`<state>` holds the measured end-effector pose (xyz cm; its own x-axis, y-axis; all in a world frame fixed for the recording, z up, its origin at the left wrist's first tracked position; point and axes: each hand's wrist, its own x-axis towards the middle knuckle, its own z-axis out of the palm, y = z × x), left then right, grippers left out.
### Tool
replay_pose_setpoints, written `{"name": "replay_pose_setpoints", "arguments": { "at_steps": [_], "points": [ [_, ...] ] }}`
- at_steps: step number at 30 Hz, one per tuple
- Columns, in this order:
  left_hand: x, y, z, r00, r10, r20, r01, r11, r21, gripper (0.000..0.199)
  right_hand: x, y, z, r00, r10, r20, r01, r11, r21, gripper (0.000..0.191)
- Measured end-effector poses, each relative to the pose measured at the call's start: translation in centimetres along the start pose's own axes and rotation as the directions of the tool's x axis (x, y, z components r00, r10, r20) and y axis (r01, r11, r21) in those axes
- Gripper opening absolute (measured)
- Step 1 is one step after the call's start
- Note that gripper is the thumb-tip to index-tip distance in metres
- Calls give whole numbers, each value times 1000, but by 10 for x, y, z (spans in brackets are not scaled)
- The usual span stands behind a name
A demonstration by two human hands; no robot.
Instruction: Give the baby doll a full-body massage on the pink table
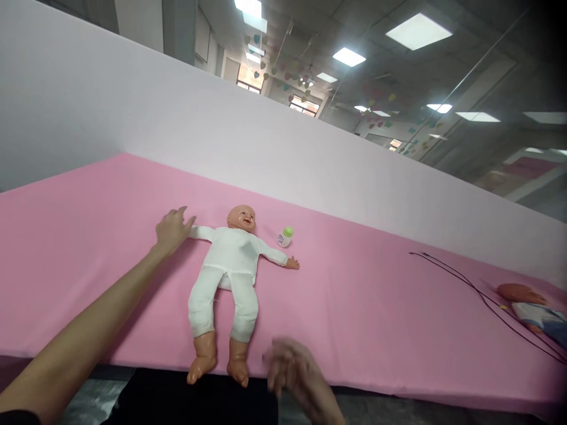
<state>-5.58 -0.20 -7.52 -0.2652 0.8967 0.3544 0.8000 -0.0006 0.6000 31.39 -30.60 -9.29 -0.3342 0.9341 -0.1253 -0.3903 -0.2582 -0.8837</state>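
Observation:
A baby doll [233, 251] in a white top and white trousers lies on its back on the pink-covered table, its bare feet at the front edge. My left hand [172, 231] is at the end of the doll's sleeve on the left, thumb and fingers apart. It hides the doll's hand there, so I cannot see how firmly it touches. Blurred by motion, my right hand [295, 375] hovers over the table's front edge, right of the doll's feet. Its fingers are loosely bent and apart, with nothing visible in them. A small bottle with a green cap [286, 236] is beside the doll's head.
The pink cover [354, 307] stretches across the table to a low white partition [283, 153] at the back. On the far right lies a second doll [529, 310] in white and blue, with a thin dark cable [478, 290] running past it.

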Motion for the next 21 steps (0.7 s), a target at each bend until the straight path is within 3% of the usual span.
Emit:
{"name": "replay_pose_setpoints", "arguments": {
  "at_steps": [2,4,9,14,21],
  "points": [
    [6,32,13,996,65,60,-51,974,-219,66,42,-34,4,987,26,-156,-24,1000,19,48],
    [10,63,28,984,99,150,-33,919,-393,76,93,-57,5,969,66,-239,-53,997,63,45],
    [4,110,56,927,104,361,81,883,-463,99,196,-67,-7,915,160,-371,-103,980,168,41],
    [-4,116,61,890,-23,455,182,933,-310,113,231,-62,-13,870,150,-470,-122,988,90,31],
    [-9,116,63,907,-2,422,131,952,-276,101,252,-60,1,941,81,-328,-47,993,112,37]
  ]
}}
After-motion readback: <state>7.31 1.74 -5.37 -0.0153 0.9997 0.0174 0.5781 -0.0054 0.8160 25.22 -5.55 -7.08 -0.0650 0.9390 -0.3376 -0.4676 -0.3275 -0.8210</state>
